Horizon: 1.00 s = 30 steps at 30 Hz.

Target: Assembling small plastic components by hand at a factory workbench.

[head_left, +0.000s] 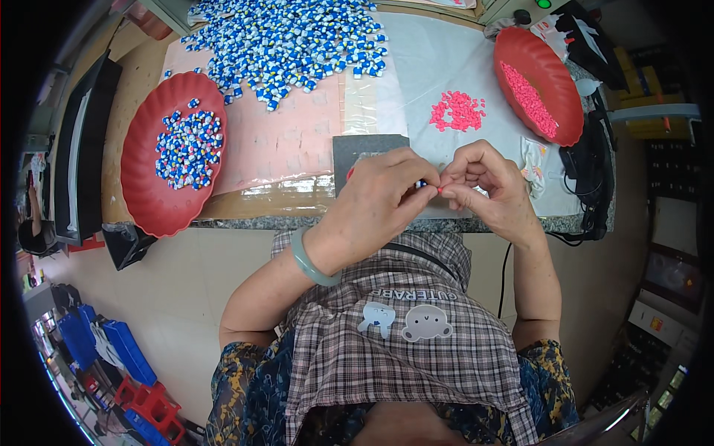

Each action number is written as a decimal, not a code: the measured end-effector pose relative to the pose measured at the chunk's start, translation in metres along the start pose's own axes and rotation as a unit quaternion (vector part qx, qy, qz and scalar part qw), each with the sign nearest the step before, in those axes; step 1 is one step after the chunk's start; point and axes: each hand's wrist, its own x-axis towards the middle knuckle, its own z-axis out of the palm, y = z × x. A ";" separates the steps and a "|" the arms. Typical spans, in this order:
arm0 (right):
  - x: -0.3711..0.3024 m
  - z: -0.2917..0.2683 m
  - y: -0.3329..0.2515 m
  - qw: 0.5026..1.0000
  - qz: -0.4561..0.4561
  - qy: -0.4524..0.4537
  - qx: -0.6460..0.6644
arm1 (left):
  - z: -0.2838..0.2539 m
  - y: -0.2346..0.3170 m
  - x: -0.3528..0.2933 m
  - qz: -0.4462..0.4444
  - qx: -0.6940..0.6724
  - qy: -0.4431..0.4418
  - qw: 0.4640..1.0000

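Note:
Over the front edge of the table, my left hand (379,193) is closed in a pinch on a small blue-and-white piece (421,183), mostly covered by the fingers. Its fingertips meet those of my right hand (494,189), which pinches a tiny pink piece (440,190) against it. Whether the two pieces are joined cannot be made out. Just behind my left hand lies a dark grey pad (364,146), partly hidden by it. Beyond my right hand, loose pink pieces (457,111) are spread on white sheeting.
At the left stands a scalloped red bowl (137,189) with blue-and-white pieces in it. Another red bowl (565,93), holding pink pieces, is at the far right. A large heap of blue-and-white pieces (290,44) covers the back. Black cables (591,178) hang by the right edge.

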 end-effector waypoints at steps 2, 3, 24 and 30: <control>0.001 0.001 -0.003 1.000 -0.006 -0.004 -0.021 | -0.001 0.000 0.000 0.002 0.001 -0.013 1.000; 0.001 0.001 -0.004 0.999 -0.004 -0.002 -0.039 | -0.002 0.001 -0.001 0.002 0.001 -0.012 1.000; -0.003 0.027 0.003 0.919 -0.264 0.141 -0.258 | -0.008 0.000 -0.002 -0.218 -0.380 -0.075 0.896; -0.004 0.019 0.009 0.933 -0.242 0.148 -0.224 | -0.012 -0.002 -0.006 -0.220 -0.421 -0.065 0.878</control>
